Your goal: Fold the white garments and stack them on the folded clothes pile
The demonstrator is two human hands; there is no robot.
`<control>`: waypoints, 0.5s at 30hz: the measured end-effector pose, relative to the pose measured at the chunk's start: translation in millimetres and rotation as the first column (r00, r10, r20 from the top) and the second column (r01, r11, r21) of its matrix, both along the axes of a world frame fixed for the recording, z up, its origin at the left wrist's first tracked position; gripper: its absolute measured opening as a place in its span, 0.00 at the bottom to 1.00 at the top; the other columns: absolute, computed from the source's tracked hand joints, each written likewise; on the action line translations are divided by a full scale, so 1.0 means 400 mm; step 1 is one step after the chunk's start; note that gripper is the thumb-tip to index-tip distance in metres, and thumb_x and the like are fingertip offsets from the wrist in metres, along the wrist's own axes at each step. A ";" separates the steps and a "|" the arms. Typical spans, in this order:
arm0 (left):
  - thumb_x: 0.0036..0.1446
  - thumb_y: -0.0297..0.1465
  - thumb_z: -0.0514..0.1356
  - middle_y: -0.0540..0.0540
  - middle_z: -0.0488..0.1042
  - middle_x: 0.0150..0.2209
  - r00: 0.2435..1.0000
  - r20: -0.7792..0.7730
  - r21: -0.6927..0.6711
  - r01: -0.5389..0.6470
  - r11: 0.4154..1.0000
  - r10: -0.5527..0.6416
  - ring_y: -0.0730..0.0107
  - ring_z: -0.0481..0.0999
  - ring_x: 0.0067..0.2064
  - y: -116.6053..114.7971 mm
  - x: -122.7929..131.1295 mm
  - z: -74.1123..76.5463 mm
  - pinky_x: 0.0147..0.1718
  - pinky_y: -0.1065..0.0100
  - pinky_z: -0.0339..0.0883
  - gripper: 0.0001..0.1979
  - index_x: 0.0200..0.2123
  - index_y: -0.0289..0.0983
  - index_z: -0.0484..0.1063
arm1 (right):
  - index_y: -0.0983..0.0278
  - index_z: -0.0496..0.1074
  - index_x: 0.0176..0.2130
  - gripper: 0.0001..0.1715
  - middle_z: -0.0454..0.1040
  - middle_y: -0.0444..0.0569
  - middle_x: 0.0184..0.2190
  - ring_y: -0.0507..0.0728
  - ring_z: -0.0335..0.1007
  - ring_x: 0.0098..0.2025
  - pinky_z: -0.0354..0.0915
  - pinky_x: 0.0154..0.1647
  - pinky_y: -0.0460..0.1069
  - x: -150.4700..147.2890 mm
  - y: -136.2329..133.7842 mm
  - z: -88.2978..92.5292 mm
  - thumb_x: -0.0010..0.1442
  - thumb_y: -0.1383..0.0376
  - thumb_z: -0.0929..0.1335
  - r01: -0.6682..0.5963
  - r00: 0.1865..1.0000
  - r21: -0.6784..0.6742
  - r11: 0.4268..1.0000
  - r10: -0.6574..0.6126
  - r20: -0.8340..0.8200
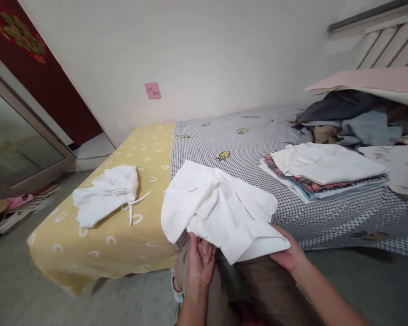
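Note:
A rumpled white garment [217, 203] spreads over the near edge of the bed, its closer end raised above my lap. My right hand [288, 251] grips the folded band at its right end, the fingers hidden beneath the cloth. By the near left edge, my left hand [202, 262] is palm up with fingers loosely bent; its thumb tip meets the cloth, and the palm shows nothing in it. Left of these, a second white garment [108, 192] with thin tie strings lies on the yellow sheet [146, 244].
On the checked sheet [207, 140] to the right sits a stack of folded clothes [326, 170], white on top. Behind it is a heap of dark and grey clothes [346, 113]. A wall [224, 59] runs along the bed's far side, with a radiator [390, 43] at right.

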State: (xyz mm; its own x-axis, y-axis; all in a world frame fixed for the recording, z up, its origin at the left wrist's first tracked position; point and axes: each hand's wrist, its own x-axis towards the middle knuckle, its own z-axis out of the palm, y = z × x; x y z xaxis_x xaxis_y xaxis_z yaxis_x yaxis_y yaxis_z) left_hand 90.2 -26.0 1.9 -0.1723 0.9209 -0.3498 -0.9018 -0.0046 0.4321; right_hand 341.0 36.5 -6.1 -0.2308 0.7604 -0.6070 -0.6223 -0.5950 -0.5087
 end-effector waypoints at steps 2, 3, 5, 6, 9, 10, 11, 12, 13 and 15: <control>0.48 0.49 0.73 0.63 0.55 0.11 1.000 -0.028 -0.016 0.013 1.000 -0.013 0.85 0.47 0.13 -0.001 0.013 -0.002 0.19 0.76 0.56 0.23 0.27 0.39 0.68 | 0.63 0.79 0.35 0.05 0.83 0.50 0.29 0.61 0.81 0.35 0.76 0.40 0.54 -0.007 -0.017 -0.004 0.57 0.65 0.71 -0.002 1.000 0.015 1.000 0.002 0.028; 0.47 0.48 0.74 0.63 0.54 0.11 0.998 -0.059 -0.048 0.009 0.999 -0.011 0.85 0.47 0.13 -0.002 0.019 -0.004 0.17 0.76 0.52 0.25 0.24 0.39 0.64 | 0.62 0.79 0.35 0.05 0.83 0.48 0.29 0.60 0.80 0.33 0.75 0.38 0.53 -0.013 -0.026 -0.003 0.56 0.65 0.73 -0.004 0.999 0.026 1.000 0.003 0.039; 0.48 0.44 0.73 0.62 0.54 0.10 0.990 -0.139 -0.123 -0.037 0.992 0.019 0.86 0.47 0.13 -0.008 0.026 -0.009 0.15 0.76 0.47 0.28 0.19 0.40 0.55 | 0.62 0.79 0.37 0.09 0.83 0.47 0.30 0.58 0.79 0.31 0.74 0.34 0.51 -0.029 -0.039 0.001 0.53 0.66 0.76 0.008 0.999 0.055 0.998 -0.010 0.048; 0.50 0.40 0.71 0.61 0.53 0.10 0.984 -0.175 -0.146 -0.067 0.987 0.041 0.85 0.48 0.13 -0.013 0.025 -0.012 0.15 0.76 0.46 0.29 0.19 0.40 0.52 | 0.62 0.79 0.38 0.12 0.83 0.46 0.31 0.57 0.78 0.30 0.73 0.33 0.50 -0.037 -0.042 0.003 0.51 0.66 0.77 0.022 0.999 0.069 0.997 -0.025 0.047; 0.55 0.34 0.65 0.61 0.53 0.09 0.978 -0.193 -0.158 -0.116 0.981 0.084 0.84 0.49 0.11 -0.037 0.004 -0.027 0.14 0.76 0.46 0.23 0.19 0.40 0.52 | 0.61 0.77 0.38 0.17 0.83 0.45 0.33 0.56 0.78 0.31 0.71 0.32 0.49 -0.049 -0.034 0.004 0.47 0.65 0.79 0.092 0.993 0.117 0.989 -0.100 0.061; 0.55 0.34 0.64 0.61 0.53 0.09 0.982 -0.170 -0.168 -0.116 0.979 0.087 0.83 0.49 0.11 -0.045 -0.008 -0.034 0.14 0.75 0.47 0.22 0.19 0.40 0.53 | 0.60 0.76 0.38 0.18 0.83 0.44 0.33 0.56 0.78 0.32 0.71 0.32 0.48 -0.047 -0.028 0.001 0.46 0.64 0.79 0.127 0.988 0.139 0.982 -0.138 0.073; 0.55 0.35 0.64 0.61 0.53 0.08 0.986 -0.147 -0.181 -0.110 0.977 0.084 0.83 0.50 0.10 -0.054 -0.021 -0.042 0.14 0.75 0.49 0.22 0.19 0.40 0.53 | 0.60 0.75 0.37 0.19 0.83 0.43 0.33 0.56 0.78 0.32 0.70 0.32 0.48 -0.044 -0.022 -0.002 0.46 0.64 0.80 0.158 0.981 0.165 0.974 -0.173 0.086; 0.54 0.37 0.65 0.60 0.53 0.08 0.989 -0.126 -0.198 -0.106 0.974 0.082 0.82 0.50 0.10 -0.062 -0.034 -0.050 0.14 0.75 0.51 0.23 0.19 0.40 0.53 | 0.59 0.74 0.38 0.20 0.83 0.43 0.34 0.56 0.78 0.33 0.70 0.32 0.48 -0.038 -0.017 -0.006 0.46 0.63 0.80 0.182 0.974 0.192 0.964 -0.204 0.102; 0.52 0.37 0.66 0.60 0.53 0.07 0.991 -0.112 -0.210 -0.094 0.973 0.072 0.81 0.51 0.09 -0.070 -0.046 -0.057 0.14 0.74 0.52 0.23 0.19 0.41 0.52 | 0.58 0.74 0.39 0.21 0.82 0.42 0.34 0.55 0.78 0.34 0.71 0.33 0.48 -0.031 -0.013 -0.009 0.46 0.62 0.80 0.201 0.967 0.215 0.956 -0.229 0.115; 0.49 0.37 0.67 0.60 0.53 0.07 0.994 -0.105 -0.213 -0.061 0.975 0.039 0.81 0.51 0.08 -0.083 -0.062 -0.068 0.14 0.74 0.55 0.24 0.18 0.41 0.51 | 0.56 0.73 0.42 0.23 0.82 0.41 0.36 0.54 0.78 0.36 0.71 0.36 0.48 -0.017 -0.007 -0.009 0.47 0.60 0.80 0.226 0.957 0.245 0.943 -0.262 0.125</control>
